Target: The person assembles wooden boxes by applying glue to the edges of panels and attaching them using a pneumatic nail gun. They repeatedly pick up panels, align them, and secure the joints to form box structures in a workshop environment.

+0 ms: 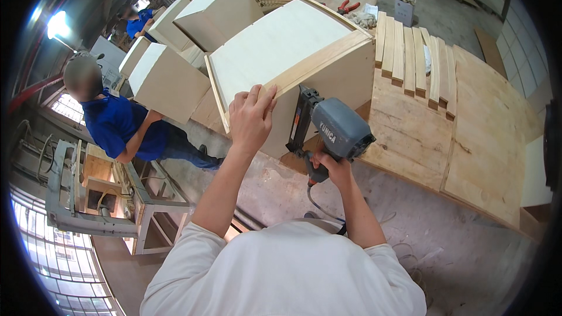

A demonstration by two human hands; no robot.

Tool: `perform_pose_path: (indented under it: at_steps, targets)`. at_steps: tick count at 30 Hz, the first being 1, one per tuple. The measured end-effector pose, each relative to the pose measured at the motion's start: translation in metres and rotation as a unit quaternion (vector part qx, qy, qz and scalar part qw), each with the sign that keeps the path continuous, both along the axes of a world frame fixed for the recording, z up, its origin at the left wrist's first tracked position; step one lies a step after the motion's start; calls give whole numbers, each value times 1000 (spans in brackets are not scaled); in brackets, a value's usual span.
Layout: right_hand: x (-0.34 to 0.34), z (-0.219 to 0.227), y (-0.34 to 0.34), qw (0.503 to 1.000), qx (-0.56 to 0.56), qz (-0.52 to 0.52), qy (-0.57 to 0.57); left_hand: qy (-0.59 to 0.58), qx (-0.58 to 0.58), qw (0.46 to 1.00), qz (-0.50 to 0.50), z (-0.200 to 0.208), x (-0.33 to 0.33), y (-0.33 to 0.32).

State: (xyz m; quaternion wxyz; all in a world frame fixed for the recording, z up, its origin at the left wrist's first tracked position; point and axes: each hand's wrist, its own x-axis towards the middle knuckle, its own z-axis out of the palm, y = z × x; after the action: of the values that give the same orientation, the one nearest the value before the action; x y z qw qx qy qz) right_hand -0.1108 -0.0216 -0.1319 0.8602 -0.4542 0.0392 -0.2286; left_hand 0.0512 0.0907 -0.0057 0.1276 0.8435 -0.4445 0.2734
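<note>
My right hand is closed round the handle of a grey and black pneumatic nail gun. The gun's nose points up at the near side of a large pale box, just below its top edge; whether it touches is unclear. A light wooden strip runs along that edge. Over the strip's left end my left hand is closed, fingertips on top, gripping it against the box. Narrower wooden strips frame the other sides of the white panel. An air hose hangs from the gun's handle.
Right of the box, curved wooden slats lie in a row on a plywood worktop. Red-handled pliers and gloves rest behind it. More pale boxes stand left, where a co-worker in blue stands beside a machine frame.
</note>
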Motion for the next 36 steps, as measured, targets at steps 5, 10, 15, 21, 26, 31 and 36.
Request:
perform_pose_path:
  at_steps: [5, 10, 15, 21, 26, 31, 36]
  targets:
    - [5, 12, -1, 995, -60, -59, 60, 6, -6, 1000, 17, 0, -1, -12]
    - [3, 16, -9, 999, -30, -34, -15, 90, -7, 996, -7, 7, 2, -21]
    - [-7, 22, 13, 999, -26, 15, 42, 62, 6, 998, -6, 15, 4, 41]
    - [0, 8, 26, 996, -57, 43, 60, 32, -11, 999, -14, 9, 2, 48]
    - [3, 1, 32, 998, -52, 11, 38, -4, -21, 999, -26, 3, 5, 46]
    - [3, 8, 31, 995, -78, -13, 53, 30, 1, 999, -34, 4, 11, 45]
    - [-10, 8, 43, 994, -62, 48, 73, 167, 49, 980, -102, 26, 52, 87]
